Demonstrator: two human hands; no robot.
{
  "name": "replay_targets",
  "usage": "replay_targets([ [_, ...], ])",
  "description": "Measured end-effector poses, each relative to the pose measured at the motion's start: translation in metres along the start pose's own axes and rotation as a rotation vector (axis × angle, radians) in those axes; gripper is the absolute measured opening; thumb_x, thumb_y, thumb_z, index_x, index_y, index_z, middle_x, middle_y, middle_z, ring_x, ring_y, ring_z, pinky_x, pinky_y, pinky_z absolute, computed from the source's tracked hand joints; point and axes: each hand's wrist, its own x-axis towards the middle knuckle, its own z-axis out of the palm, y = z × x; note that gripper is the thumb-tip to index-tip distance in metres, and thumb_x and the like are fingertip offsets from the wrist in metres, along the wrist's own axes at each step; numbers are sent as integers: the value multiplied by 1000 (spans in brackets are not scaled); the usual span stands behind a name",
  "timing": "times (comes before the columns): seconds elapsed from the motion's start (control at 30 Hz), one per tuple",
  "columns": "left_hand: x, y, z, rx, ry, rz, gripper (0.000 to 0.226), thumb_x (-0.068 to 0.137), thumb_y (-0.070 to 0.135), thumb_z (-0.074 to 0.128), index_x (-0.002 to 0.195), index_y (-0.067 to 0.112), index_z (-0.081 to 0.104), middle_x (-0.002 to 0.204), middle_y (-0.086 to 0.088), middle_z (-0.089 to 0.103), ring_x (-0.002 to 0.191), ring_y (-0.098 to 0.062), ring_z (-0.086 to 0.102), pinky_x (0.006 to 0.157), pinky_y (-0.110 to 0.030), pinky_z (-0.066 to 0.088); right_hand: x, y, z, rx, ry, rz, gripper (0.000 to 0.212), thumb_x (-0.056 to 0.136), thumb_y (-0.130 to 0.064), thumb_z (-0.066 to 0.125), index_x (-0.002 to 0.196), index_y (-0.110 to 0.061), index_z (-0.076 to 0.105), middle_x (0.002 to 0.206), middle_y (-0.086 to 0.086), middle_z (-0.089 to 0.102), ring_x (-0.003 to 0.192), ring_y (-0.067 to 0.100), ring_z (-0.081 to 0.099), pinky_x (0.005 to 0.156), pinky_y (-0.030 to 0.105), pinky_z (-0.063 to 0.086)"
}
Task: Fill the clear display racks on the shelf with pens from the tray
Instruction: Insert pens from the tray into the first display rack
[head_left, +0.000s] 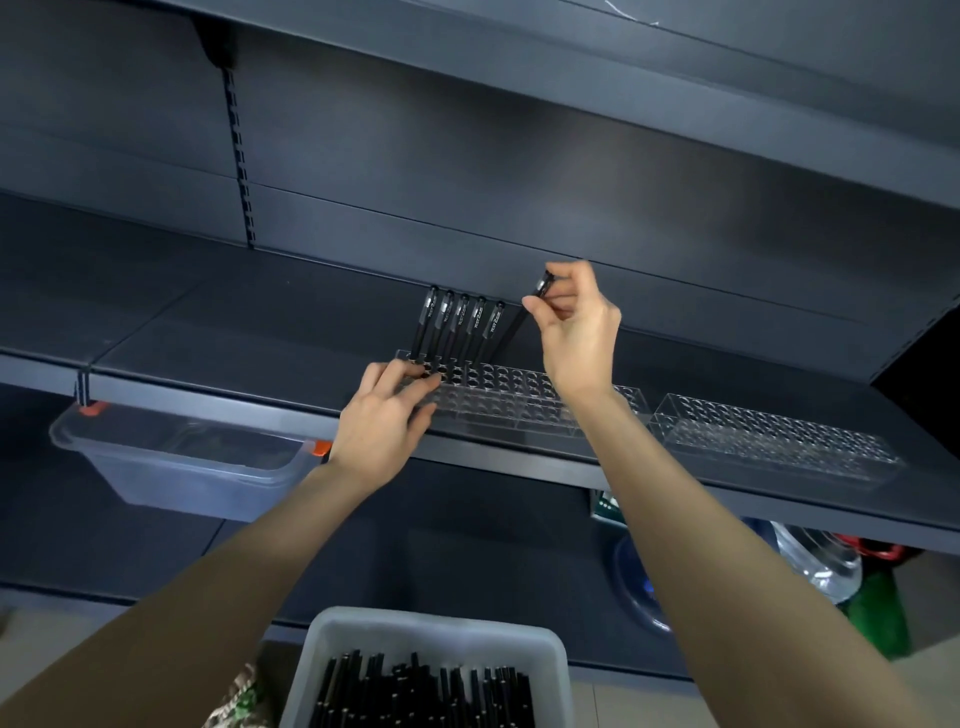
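**Pen rack, shelf level: five pens seated, one in hand**

- Shelf (208, 332): dark metal, with a dark back panel behind it. It carries two clear racks side by side.
- Rack (498, 400): clear plastic with rows of round holes, lying along the shelf's front edge.
- Five pens (460, 322): black with printed caps. They stand in the back row at the rack's left end, close together, leaning slightly right.
- Pen (511, 330): black and tilted, upper end to the right. Its lower tip is at the back row just right of the five; whether it sits in a hole cannot be told.
- Right hand (576, 327): raised above the rack, it pinches the pen near its upper end between thumb and fingertips.
- Left hand (387, 421): holds nothing. Its fingers are spread and rest on top of the rack's left end, the thumb by the front edge.
- Second rack (774, 436): same type, just right of the first, no pens in it.
- Tray (332, 639): pale plastic, below the shelf and nearest the camera.
- Stock pens (421, 691): black, many, lying heaped in the tray.
- Bin (171, 457): clear with orange clips, below the shelf at left.
- Bottle (821, 561): large and clear, below the shelf at right.
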Motion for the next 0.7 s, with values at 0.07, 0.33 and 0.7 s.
replay_targets([
  [0.07,-1,1,0,-6,-1,-8,31,80,10,71,110,10,67,106,-7,60,101,-20,39,57,-37,55,1,-1,-1,4,0,1,28,82,-1,69,108,-4,59,84,8,63,76,17,60,71,10,46],
  [0.33,0,0,2,-1,-18,-25,31,81,12,70,112,10,67,107,-7,60,102,-19,38,61,-41,57,-17,9,14,-55,-99,35,32,81,0,69,111,-3,59,83,6,58,78,22,60,78,39,53],
  [0.7,-5,0,1,70,-16,27,37,78,12,74,114,8,66,109,-9,62,103,-23,48,74,-40,56,-21,7,18,-143,-239,56,36,86,-2,65,119,-6,52,87,7,57,80,21,58,80,40,53],
])
